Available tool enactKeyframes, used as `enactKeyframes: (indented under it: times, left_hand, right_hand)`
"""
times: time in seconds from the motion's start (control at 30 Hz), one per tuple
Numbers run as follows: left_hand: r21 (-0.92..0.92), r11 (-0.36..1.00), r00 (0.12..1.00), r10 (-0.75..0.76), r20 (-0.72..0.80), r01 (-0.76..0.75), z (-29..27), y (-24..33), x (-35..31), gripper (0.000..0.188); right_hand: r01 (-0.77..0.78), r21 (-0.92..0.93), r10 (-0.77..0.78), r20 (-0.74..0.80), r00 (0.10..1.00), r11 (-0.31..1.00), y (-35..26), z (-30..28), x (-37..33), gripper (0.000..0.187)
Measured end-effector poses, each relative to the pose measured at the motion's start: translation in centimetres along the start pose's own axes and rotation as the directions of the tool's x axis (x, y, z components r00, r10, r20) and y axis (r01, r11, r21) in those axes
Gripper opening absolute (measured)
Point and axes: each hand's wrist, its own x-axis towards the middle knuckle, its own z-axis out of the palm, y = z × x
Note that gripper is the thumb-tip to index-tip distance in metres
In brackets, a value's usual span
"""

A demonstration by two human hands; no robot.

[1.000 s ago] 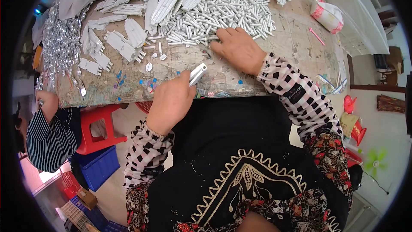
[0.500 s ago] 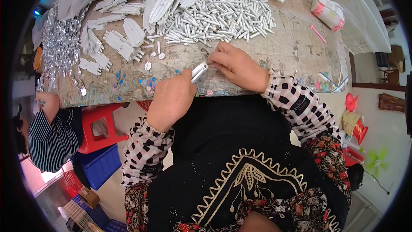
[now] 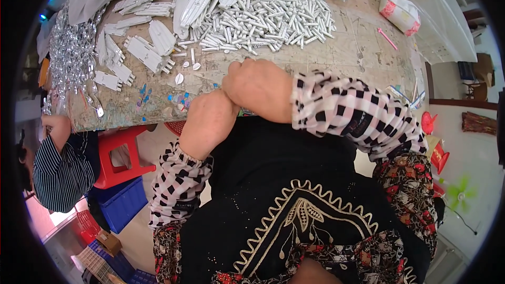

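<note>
Close together at the table's near edge, my left hand (image 3: 208,124) and my right hand (image 3: 259,85) are both closed, fingers curled under. My right hand lies against the far side of the left one, and its forearm crosses in from the right. Half a second ago a small white plastic piece showed in my left hand; now the hands hide it. What the right fingers pinch cannot be made out. Beyond them spreads a heap of short white pegs (image 3: 268,18). A few small white discs (image 3: 179,78) lie left of my hands.
White slatted panels (image 3: 202,0) and pronged flat parts (image 3: 150,55) lie far left, beside hanging silvery strips (image 3: 71,63). A tissue pack (image 3: 400,13) and pink stick (image 3: 387,38) are at right. Another person's arm (image 3: 57,129) is left, near a red stool (image 3: 105,165) and blue crate (image 3: 124,206).
My right hand has swung left and over against my left hand, its forearm now lying flatter across. The white piece, visible before, has gone out of sight beneath the hands.
</note>
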Motion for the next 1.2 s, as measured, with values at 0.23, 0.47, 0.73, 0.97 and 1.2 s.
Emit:
enactKeyframes:
  times: [0.23, 0.47, 0.73, 0.97, 1.2]
  left_hand:
    - [0.017, 1.000, 1.000, -0.021, 0.001, 0.021, -0.5, -0.3, -0.6, 0.016]
    - [-0.007, 0.999, 0.999, 0.035, -0.022, -0.035, -0.4, -0.6, 0.2, 0.015]
    - [-0.083, 0.997, 0.999, 0.001, 0.037, 0.003, -0.7, -1.4, 0.8, 0.015]
    - [-0.050, 0.999, 0.999, 0.017, 0.042, -0.015, -1.1, -1.0, 0.7, 0.015]
    - [-0.070, 0.997, 0.999, -0.013, 0.033, 0.015, -1.8, 0.0, -0.1, 0.017]
  right_hand:
    - [0.079, 0.305, -0.140, 0.184, 0.973, 0.949, 3.2, -1.7, 2.5, 0.031]
    - [-0.059, 0.685, 0.197, -0.125, 0.973, 0.726, 5.3, 2.2, 4.9, 0.036]
    - [-0.244, 0.767, 0.351, 0.026, 0.936, 0.593, 4.0, 4.8, 6.2, 0.034]
    - [-0.232, 0.708, 0.388, -0.064, 0.919, 0.667, 3.5, 4.7, 5.3, 0.029]
    - [-0.183, 0.744, 0.314, -0.038, 0.949, 0.642, 3.9, 4.3, 3.7, 0.035]
